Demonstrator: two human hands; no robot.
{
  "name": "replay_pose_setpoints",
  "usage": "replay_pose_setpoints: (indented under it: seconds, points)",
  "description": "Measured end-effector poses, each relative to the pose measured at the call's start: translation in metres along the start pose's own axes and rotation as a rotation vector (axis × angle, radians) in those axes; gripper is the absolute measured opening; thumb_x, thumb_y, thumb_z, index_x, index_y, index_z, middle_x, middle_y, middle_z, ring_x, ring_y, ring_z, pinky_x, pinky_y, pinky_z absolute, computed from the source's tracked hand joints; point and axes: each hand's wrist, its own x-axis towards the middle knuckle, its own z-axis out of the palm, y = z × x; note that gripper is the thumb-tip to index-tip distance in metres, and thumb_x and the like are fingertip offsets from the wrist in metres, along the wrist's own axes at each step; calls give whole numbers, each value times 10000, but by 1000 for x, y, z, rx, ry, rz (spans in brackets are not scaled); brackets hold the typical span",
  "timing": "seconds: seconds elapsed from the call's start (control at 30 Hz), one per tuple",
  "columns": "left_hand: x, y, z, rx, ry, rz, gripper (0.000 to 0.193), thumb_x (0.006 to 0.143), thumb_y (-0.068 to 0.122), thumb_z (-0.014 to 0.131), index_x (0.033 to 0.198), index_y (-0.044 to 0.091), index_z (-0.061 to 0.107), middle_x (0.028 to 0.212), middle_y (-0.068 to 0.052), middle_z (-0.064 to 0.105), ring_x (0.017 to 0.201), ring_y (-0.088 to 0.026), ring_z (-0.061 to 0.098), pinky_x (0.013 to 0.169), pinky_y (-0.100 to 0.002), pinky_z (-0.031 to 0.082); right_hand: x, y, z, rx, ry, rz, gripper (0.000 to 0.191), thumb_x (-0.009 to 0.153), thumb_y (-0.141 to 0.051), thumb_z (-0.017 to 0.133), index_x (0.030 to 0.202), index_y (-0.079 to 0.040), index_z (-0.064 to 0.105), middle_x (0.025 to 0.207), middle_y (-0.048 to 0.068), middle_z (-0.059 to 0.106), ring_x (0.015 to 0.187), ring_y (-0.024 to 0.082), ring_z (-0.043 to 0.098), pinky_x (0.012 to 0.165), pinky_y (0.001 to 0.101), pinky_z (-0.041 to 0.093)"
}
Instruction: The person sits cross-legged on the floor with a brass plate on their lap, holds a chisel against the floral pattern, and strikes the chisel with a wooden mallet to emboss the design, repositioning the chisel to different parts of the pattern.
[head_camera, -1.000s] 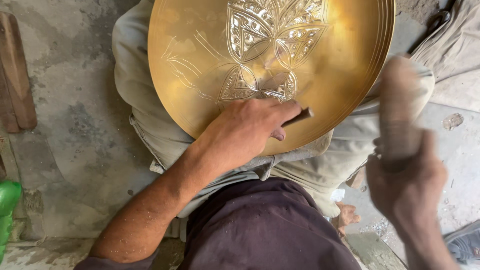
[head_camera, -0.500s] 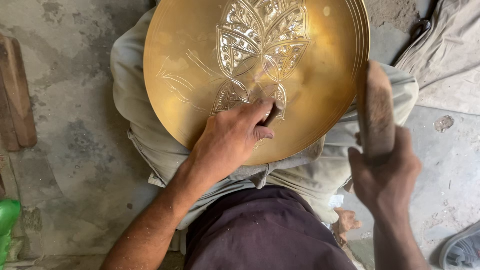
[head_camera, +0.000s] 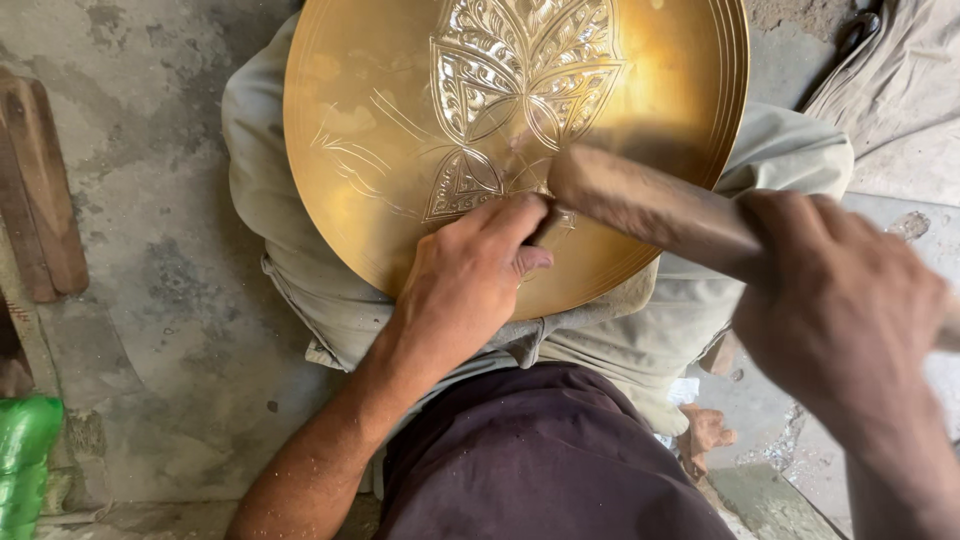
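The brass tray (head_camera: 400, 130) lay tilted across the person's lap, its petal engraving part finished near the centre. The left hand (head_camera: 470, 280) was clenched around a small chisel (head_camera: 553, 226), tip set on the tray just below the pattern, same spot as half a second earlier. The right hand (head_camera: 840, 300) gripped a wooden mallet (head_camera: 640, 205), which had swung down from upright beside the tray to land at the chisel's head, so a strike was landing and the cut probably advanced. A wooden plank (head_camera: 40, 190) lay on the concrete floor (head_camera: 160, 300) at left.
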Motion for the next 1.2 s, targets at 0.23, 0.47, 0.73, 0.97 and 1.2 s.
replay_pose_setpoints:
  seconds: [0.23,0.47,0.73,0.97,1.2]
  points:
    - [-15,-3,-3,-51,129,-21,318,967,218,724,1142,14,555,916,-125,683,806,-274,717,663,-406,562,9,6,-13,374,317,-111,416,793,72,728,1186,136,610,902,282,690,753,361,722,640,419,587]
    - [-15,-2,-1,-32,114,-23,305,991,230,714,1107,4,545,917,-133,671,807,-299,701,666,-424,543,20,2,-15,512,215,-36,492,846,-21,748,1265,130,538,906,293,697,753,350,717,630,402,583]
    - [9,-3,-13,-100,-172,10,284,946,205,740,1097,30,575,875,-118,693,772,-267,730,650,-433,528,0,17,6,350,89,22,409,898,-65,682,1296,-15,602,944,196,728,757,300,737,647,417,605]
    - [30,10,-17,-52,-355,117,256,884,110,725,1115,66,626,871,-107,741,840,-282,762,699,-447,555,-56,20,47,356,48,104,398,889,-103,682,1275,-25,620,977,187,746,705,280,722,541,412,557]
    - [37,17,-18,-20,-435,118,280,869,42,706,1135,81,626,853,-104,753,827,-276,767,714,-436,575,-70,10,64,282,-100,152,372,950,-101,645,1315,-41,601,937,171,756,655,274,712,566,442,565]
